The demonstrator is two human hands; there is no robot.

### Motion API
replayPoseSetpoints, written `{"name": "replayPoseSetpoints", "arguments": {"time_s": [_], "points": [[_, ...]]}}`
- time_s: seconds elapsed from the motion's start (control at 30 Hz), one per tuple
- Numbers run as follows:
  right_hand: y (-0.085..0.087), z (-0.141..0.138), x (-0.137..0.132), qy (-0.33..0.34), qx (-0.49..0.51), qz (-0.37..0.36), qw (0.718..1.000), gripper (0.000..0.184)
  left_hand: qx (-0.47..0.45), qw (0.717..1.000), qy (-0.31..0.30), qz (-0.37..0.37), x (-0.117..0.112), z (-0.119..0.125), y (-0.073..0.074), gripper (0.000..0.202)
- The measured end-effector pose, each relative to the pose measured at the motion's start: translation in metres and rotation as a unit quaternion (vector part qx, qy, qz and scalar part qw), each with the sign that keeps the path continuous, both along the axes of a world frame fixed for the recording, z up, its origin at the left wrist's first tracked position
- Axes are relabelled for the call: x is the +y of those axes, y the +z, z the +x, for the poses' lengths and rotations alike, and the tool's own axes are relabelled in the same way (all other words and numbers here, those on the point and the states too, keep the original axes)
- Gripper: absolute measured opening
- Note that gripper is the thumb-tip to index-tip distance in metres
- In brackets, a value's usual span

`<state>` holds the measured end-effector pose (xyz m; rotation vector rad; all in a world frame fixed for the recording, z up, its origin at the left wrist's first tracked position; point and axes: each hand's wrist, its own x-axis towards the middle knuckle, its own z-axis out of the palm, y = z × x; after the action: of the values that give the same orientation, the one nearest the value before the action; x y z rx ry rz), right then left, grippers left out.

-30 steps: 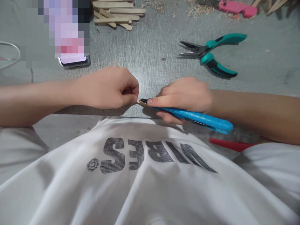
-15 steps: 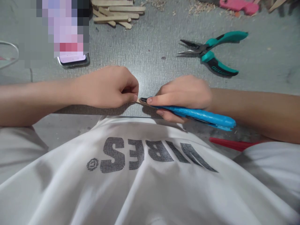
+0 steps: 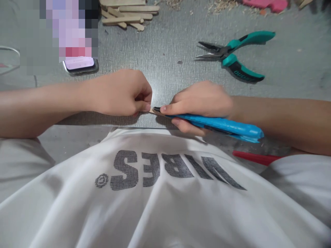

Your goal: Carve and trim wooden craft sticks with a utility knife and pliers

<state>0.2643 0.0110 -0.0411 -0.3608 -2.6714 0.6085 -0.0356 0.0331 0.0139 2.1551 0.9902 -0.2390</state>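
Observation:
My left hand [image 3: 119,93] is closed near the table's front edge, thumb and index finger pinching a thin wooden stick [image 3: 152,111], of which only a short piece shows between my hands. My right hand [image 3: 200,103] grips what looks like a blue utility knife [image 3: 222,126], its handle slanting down to the right past my palm. The knife's dark front end lies against the stick, just right of my left fingertips, and my right thumb presses close behind it. I cannot make out the blade's edge.
Teal-handled needle-nose pliers [image 3: 227,51] lie spread at the right. Several flat wooden sticks [image 3: 129,15] are piled at the back, near wood shavings [image 3: 222,6] and a pink tool [image 3: 269,4]. A phone [image 3: 80,65] rests at the left. Something red [image 3: 254,157] shows below the table edge.
The view has shifted slightly. The blue knife's back end sits a little farther right, and both hands keep their grips close together at the stick.

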Motion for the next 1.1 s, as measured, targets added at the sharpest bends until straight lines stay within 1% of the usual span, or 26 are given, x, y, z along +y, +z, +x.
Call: {"name": "replayPoseSetpoints", "arguments": {"time_s": [0.1,0.17,0.27,0.4,0.5,0.57,0.6,0.7,0.77,0.93,1.03,1.1], "points": [[0.0,0.001,0.0,0.008,-0.001,0.008,1.0,0.037,0.032,0.999,0.004,-0.004,0.0,0.005,0.008,0.03],[0.0,0.001,0.001,0.016,-0.004,0.016,1.0,0.039,0.055,0.998,0.008,-0.009,0.001,0.007,0.01,0.03],[-0.002,0.001,0.003,0.02,-0.013,0.026,0.999,0.041,0.065,0.998,0.011,-0.013,0.004,0.008,0.007,0.03],[-0.003,0.0,0.006,0.031,-0.005,0.033,0.999,0.04,0.046,0.999,-0.003,-0.001,0.005,0.005,0.002,0.03],[-0.001,-0.001,0.007,0.032,-0.009,0.037,0.999,0.039,0.045,0.999,-0.003,0.002,0.003,0.003,0.004,0.035],[-0.002,-0.003,0.007,0.037,-0.016,0.048,0.998,0.039,0.049,0.999,-0.001,0.002,0.003,0.003,0.005,0.034],[-0.003,-0.004,0.007,0.039,-0.009,0.054,0.998,0.039,0.05,0.999,-0.001,0.003,0.003,0.004,0.006,0.033],[-0.009,-0.009,0.006,0.038,0.063,0.073,0.995,0.034,0.055,0.998,-0.002,0.009,0.004,0.003,0.006,0.029],[-0.011,-0.009,0.005,0.033,0.089,0.071,0.993,0.034,0.058,0.998,-0.003,0.013,0.004,0.003,0.005,0.029],[-0.008,0.001,0.008,0.036,0.0,0.04,0.999,0.041,0.086,0.996,-0.001,0.015,0.002,0.007,0.01,0.031],[-0.007,0.005,0.01,0.048,0.001,0.053,0.997,0.044,0.113,0.994,0.001,0.01,0.001,0.012,0.015,0.03],[-0.006,0.004,0.01,0.044,0.012,0.055,0.997,0.043,0.119,0.993,0.0,0.012,0.001,0.015,0.017,0.03]]}}
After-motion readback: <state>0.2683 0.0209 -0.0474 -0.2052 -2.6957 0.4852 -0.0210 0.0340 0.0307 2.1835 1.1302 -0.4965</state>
